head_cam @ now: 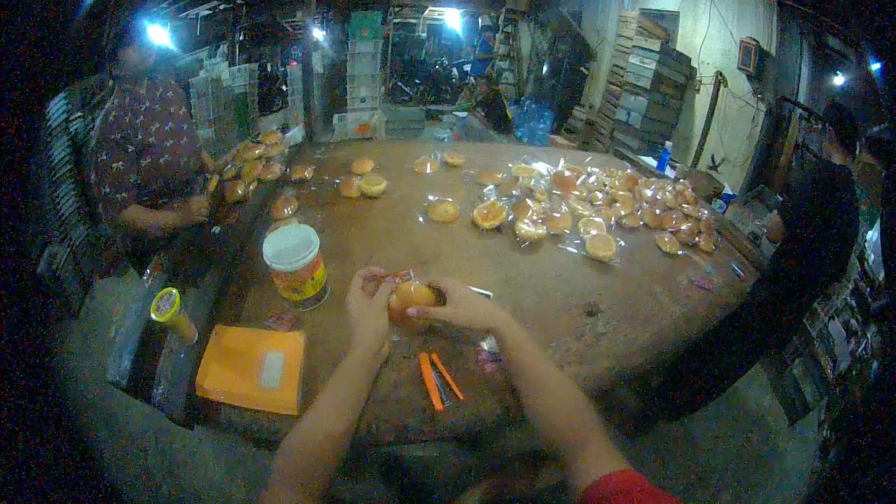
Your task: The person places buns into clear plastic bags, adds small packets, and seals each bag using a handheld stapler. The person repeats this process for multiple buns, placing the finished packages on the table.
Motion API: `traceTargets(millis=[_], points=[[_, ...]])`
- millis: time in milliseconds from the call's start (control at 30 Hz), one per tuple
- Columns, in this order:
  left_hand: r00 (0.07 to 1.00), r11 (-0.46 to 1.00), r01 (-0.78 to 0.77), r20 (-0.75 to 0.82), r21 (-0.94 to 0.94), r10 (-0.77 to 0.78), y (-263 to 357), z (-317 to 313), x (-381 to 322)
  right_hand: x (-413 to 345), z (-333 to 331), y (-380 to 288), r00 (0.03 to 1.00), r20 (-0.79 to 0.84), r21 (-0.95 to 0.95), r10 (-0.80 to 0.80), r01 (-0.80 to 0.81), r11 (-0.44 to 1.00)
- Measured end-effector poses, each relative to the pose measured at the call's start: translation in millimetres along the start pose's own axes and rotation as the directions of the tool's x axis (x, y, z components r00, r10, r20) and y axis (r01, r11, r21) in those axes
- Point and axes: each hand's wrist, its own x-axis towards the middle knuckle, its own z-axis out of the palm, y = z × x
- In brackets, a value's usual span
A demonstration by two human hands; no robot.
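Observation:
A round browned bun (pixel 409 299), shiny as if in clear plastic, is between my hands above the near part of the wooden table (pixel 504 266). My right hand (pixel 458 306) grips the bun from the right, thumb across its front. At the bun's upper left, my left hand (pixel 369 304) pinches a small red printed label (pixel 400 276); whether it also grips the bag is unclear. Below my hands lies an orange stapler-like tool (pixel 439 381). Beside it is a small clear-and-red crumpled packet (pixel 488 355). A white-edged flat object (pixel 481 292) is partly hidden behind my right hand.
A white-lidded tub (pixel 295 266) and an orange packet (pixel 250 369) stand left, near a yellow-topped container (pixel 173 313). Many plastic-wrapped buns (pixel 602 199) cover the far right; more buns (pixel 252 162) are heaped far left beside a person (pixel 150 154). Another person (pixel 815 217) is at right.

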Motion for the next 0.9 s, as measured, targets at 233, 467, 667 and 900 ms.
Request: traceTargets(millis=[233, 467, 667, 900], points=[[0.994, 0.992, -0.088, -0.056, 0.092, 0.093, -10, -8, 5, 4, 12, 2, 1.000, 0.014, -0.040, -0.010, 0.010, 0.999], [0.986, 0.997, -0.082, -0.147, 0.005, 0.082, -10, -16, 11, 6, 16, 17, 0.999, -0.013, -0.005, -0.037, 0.037, 0.999], [0.985, 0.993, -0.116, -0.124, 0.015, 0.117, 1, -11, 7, 6, 17, 17, 1.000, 0.010, -0.015, -0.015, 0.015, 1.000], [0.982, 0.994, -0.113, -0.152, -0.008, 0.111, 1, -10, 9, 2, 14, 3, 0.998, -0.037, -0.074, -0.054, 0.051, 0.996]])
